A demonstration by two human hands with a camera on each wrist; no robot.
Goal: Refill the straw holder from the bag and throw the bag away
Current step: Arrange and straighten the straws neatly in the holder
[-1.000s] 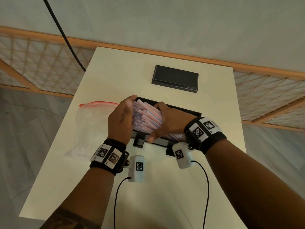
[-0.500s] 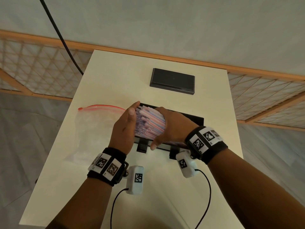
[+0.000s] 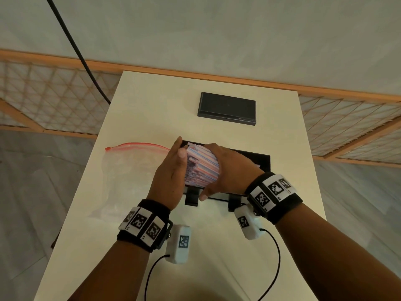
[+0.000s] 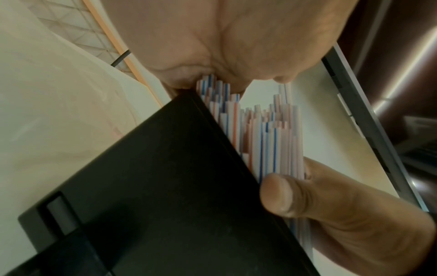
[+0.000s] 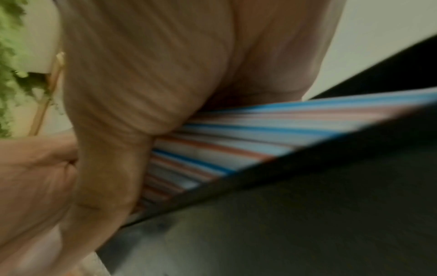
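Note:
A thick bundle of red- and blue-striped straws (image 3: 201, 166) lies in the black straw holder (image 3: 263, 161) at the table's middle. My left hand (image 3: 171, 177) presses flat against the bundle's left ends; in the left wrist view the straw (image 4: 267, 142) tips meet the palm above the holder's wall (image 4: 165, 186). My right hand (image 3: 230, 168) curls over the top of the bundle, thumb down its front. The right wrist view shows the straws (image 5: 236, 138) blurred under that hand, above the holder's edge (image 5: 307, 214). The clear zip bag (image 3: 130, 170) with a red seal lies flat to the left.
A flat black rectangular lid (image 3: 226, 108) lies at the table's far middle. The white table (image 3: 217, 268) has edges close on both sides. A wooden lattice rail (image 3: 43, 101) runs behind it, and a black cable (image 3: 73, 44) hangs at the back left.
Both hands have stayed on the bundle and squeezed it closer together at the holder's left end. The bag and the lid have not moved.

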